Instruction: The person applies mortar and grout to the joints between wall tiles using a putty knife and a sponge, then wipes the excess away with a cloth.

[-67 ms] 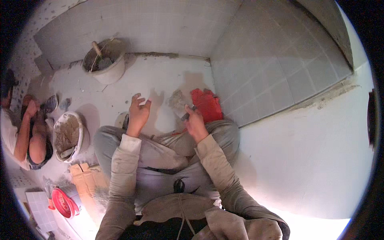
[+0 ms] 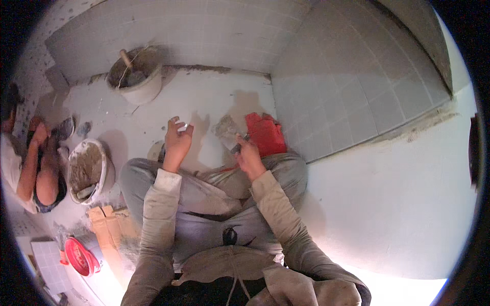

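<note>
My right hand (image 2: 250,159) is closed around the dark handle of a wide-bladed scraper (image 2: 226,127), its blade coated with grey-brown mortar. Held up in front of my left knee, my left hand (image 2: 177,144) is empty, with fingers apart and slightly bent. Just beyond my right hand, a crumpled red bag or cloth (image 2: 266,134) lies on the floor beside my right knee. Both hands are above my crossed legs, apart from each other.
Grey tiled walls (image 2: 337,102) meet in a corner ahead. A bucket (image 2: 144,93) with a wooden-handled tool stands by the far wall. To the left are a mortar bucket (image 2: 108,175), a seated person (image 2: 47,173), flattened cardboard (image 2: 106,229) and a red-rimmed bucket (image 2: 95,265).
The surroundings have shifted very slightly in view. My hands keep nearly the same pose, with the scraper still in the right one.
</note>
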`<state>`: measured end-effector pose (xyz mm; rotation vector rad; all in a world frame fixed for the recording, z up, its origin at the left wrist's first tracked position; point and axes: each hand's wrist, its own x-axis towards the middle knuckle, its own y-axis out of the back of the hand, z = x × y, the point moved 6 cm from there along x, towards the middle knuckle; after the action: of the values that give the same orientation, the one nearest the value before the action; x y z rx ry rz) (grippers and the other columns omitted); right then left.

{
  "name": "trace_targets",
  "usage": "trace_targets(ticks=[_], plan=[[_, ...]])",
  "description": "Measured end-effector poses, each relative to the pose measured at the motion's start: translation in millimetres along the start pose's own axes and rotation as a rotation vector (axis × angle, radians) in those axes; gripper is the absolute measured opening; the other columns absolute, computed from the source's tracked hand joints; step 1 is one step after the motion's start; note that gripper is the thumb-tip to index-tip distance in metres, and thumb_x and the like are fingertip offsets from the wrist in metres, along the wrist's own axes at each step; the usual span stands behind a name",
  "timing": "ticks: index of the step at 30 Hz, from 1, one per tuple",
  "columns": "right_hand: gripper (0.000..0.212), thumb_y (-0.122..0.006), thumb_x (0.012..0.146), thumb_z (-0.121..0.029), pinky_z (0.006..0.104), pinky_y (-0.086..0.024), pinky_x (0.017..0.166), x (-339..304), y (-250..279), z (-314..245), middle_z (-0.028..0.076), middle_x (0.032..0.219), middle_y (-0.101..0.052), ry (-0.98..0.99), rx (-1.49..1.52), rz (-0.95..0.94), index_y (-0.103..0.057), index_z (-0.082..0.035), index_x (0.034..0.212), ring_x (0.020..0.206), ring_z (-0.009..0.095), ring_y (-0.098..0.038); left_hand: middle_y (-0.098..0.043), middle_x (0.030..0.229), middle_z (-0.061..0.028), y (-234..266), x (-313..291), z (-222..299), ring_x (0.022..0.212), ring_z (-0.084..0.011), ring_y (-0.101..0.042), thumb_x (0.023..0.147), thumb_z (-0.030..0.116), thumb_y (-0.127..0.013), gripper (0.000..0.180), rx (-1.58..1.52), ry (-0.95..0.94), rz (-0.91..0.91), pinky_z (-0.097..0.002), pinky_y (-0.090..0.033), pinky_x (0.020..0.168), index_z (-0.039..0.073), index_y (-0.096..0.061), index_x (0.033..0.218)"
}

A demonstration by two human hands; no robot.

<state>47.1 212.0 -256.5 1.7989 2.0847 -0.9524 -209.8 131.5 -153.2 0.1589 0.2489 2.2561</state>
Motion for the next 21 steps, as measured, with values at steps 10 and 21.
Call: trace_targets(ticks=[10, 21], plan=[[0.011, -0.061, 0.094, -0.018, 0.0327, -0.047, 0.063, 114.9, -36.9, 80.2, 0.006, 0.094, -0.063, -0.13, -0.836, -0.031, -0.066, -0.011, 0.102, 0.079, 0.02, -0.059, -0.06, 0.112, -0.0201, 49.9, 28.2, 8.5, 0.088, -0.0237, -0.065, 0.086, 0.017, -0.072, 0.056, -0.198, 0.071, 0.209, -0.0358, -0.053, 0.076, -0.001, -0.042, 0.129], [0.021, -0.056, 0.096, -0.013, 0.0346, -0.053, 0.077, 63.0, -127.8, 73.2, 0.005, 0.104, -0.064, -0.111, -0.214, -0.351, -0.061, -0.004, 0.114, 0.091, 0.02, -0.062, -0.06, 0.113, -0.0236, 54.4, 18.1, 1.5, 0.09, -0.0303, -0.065, 0.082, 0.018, -0.07, 0.054, -0.126, 0.092, 0.245, -0.0386, -0.051, 0.08, -0.005, -0.045, 0.124]])
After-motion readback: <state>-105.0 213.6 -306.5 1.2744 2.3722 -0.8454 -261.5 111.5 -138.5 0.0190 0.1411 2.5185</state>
